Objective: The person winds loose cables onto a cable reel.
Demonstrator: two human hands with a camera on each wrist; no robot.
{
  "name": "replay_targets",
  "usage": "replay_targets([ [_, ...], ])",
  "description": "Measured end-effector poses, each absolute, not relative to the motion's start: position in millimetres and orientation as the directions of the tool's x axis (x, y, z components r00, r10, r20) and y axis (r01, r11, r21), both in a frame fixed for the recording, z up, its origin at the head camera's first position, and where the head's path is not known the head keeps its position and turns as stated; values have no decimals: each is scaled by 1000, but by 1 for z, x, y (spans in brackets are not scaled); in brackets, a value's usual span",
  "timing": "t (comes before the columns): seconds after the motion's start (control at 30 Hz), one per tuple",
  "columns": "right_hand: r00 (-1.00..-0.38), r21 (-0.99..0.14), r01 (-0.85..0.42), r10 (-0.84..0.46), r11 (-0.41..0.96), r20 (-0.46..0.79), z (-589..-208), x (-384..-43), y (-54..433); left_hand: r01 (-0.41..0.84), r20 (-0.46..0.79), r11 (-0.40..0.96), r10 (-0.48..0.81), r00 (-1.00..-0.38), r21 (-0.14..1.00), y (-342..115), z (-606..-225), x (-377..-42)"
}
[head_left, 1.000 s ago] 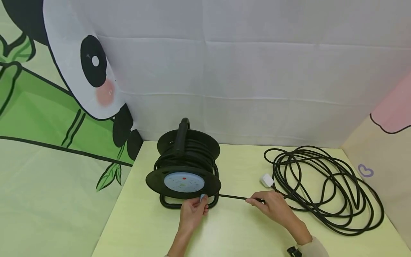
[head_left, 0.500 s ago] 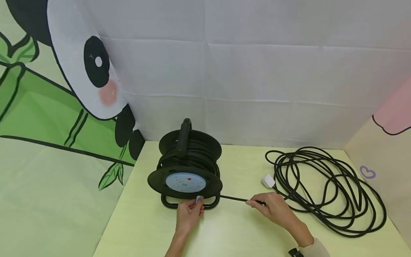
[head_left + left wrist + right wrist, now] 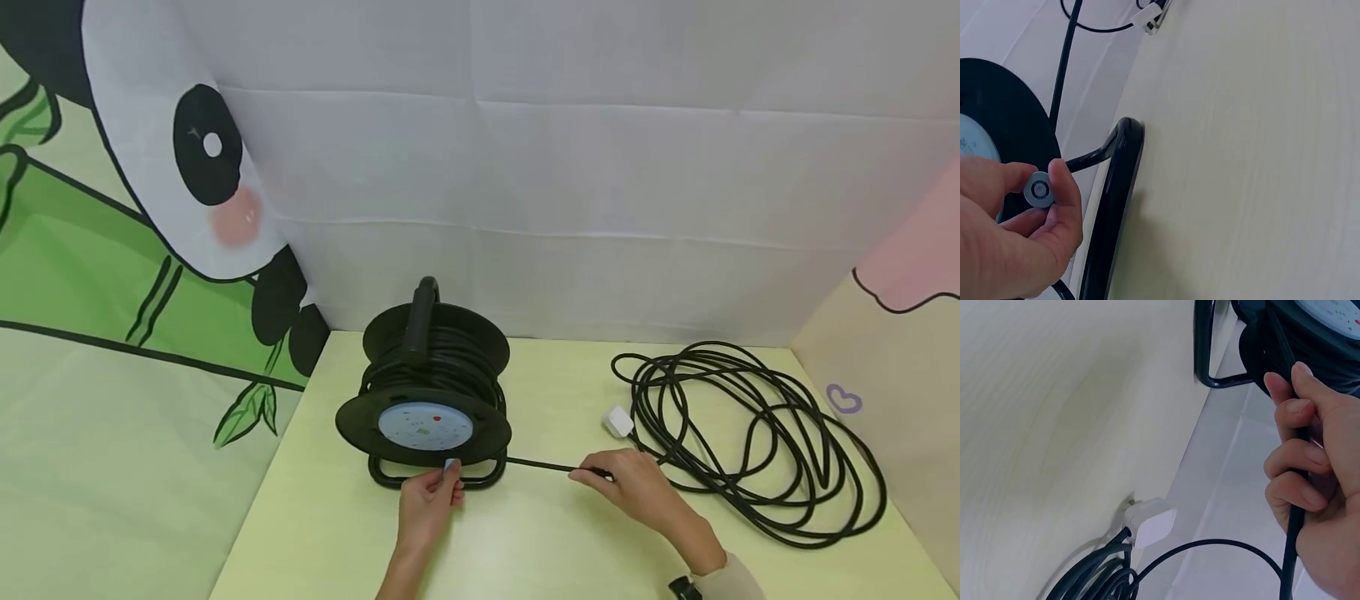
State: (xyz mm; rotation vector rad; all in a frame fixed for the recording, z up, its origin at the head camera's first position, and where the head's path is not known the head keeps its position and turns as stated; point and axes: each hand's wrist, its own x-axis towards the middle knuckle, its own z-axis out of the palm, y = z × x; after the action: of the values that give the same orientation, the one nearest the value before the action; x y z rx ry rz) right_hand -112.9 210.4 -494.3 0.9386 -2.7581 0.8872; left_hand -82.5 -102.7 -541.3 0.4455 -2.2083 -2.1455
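Note:
A black cable reel [image 3: 431, 367] stands upright on the table, its front disc carrying a pale blue socket panel [image 3: 425, 426]. My left hand [image 3: 424, 512] pinches a small blue-grey knob [image 3: 1039, 190] between thumb and fingers at the lower front edge of that disc. To the right of the reel, my right hand [image 3: 632, 485] has its fingers curled round a black cable [image 3: 1292, 544]. In the head view, a straight stretch of this cable runs from the reel to the right hand. Much of it is wound between the reel's two discs.
Loose loops of cable [image 3: 686, 458] lie in a heap on the right of the table [image 3: 525, 550]. A white plug [image 3: 618, 422] sits at their left edge. The reel rests on a black tubular frame [image 3: 1116, 206]. White cloth [image 3: 570, 183] hangs behind.
My left hand has moved left with the knob, along the bottom of the front disc. The right hand holds the cable in nearly the same place.

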Motion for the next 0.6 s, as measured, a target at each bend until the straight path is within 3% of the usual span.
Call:
replay_targets([
  [0.6, -830, -448, -555, -501, 701, 245, -489, -115, 241, -217, -205, 18, -265, -942, 976, -135, -540, -81],
])
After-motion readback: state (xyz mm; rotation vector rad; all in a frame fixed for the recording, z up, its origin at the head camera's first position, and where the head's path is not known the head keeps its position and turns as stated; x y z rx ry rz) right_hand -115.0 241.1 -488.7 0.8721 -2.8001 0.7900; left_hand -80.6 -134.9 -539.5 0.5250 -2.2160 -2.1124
